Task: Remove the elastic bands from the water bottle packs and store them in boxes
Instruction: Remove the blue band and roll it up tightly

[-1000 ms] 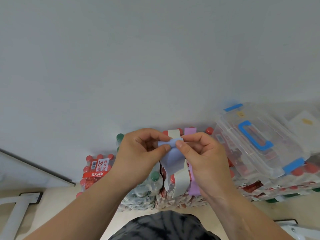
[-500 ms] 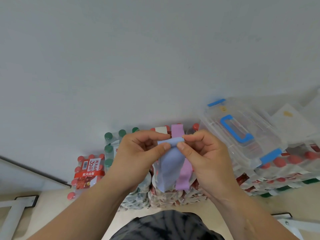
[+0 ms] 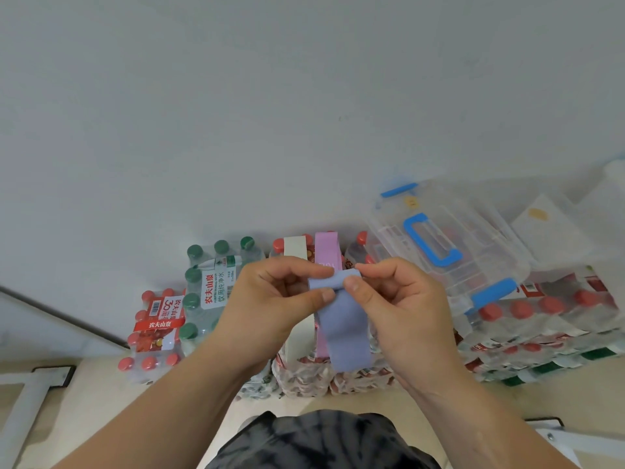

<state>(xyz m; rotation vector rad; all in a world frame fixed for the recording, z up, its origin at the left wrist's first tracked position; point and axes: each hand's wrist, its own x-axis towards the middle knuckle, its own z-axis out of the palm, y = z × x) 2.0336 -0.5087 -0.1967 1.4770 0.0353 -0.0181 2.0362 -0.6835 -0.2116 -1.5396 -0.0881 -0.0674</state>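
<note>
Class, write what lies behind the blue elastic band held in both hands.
A pink band and, left of it, a cream band run over a red-capped bottle pack. The blue elastic band, left hand and right hand cover the bands' middles and much of the pack.

The beige floor [image 3: 101,394] is lined along the wall with shrink-wrapped water bottle packs [image 3: 155,333], red-capped and green-capped, set side by side. White frame feet [image 3: 27,401] are seen at both lower corners.
</note>
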